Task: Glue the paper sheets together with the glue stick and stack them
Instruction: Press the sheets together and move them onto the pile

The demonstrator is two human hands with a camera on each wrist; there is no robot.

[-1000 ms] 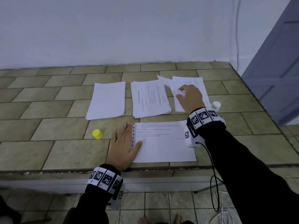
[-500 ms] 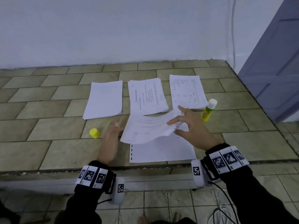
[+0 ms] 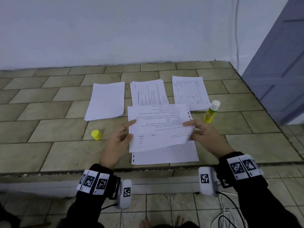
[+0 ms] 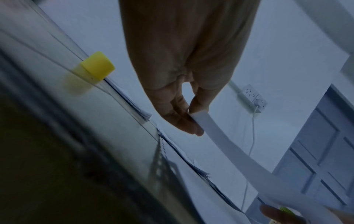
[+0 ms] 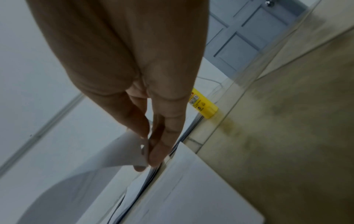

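Printed sheet (image 3: 158,127) pinched by left hand (image 3: 117,142), right hand (image 3: 206,137), bowing in wrist views

Left hand (image 3: 118,140) joined right hand (image 3: 202,135) holding sheet (image 3: 160,127) flat.

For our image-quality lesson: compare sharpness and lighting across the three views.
Head view: evenly lit, held sheet text visible though too small to read. Left wrist view: dim, bluish, yellow cap smeared by blur. Right wrist view: soft, glue stick blurred.

The left hand (image 4: 184,84) pinches a white sheet's (image 4: 239,156) edge above the tiles, near a yellow cap (image 4: 97,66).
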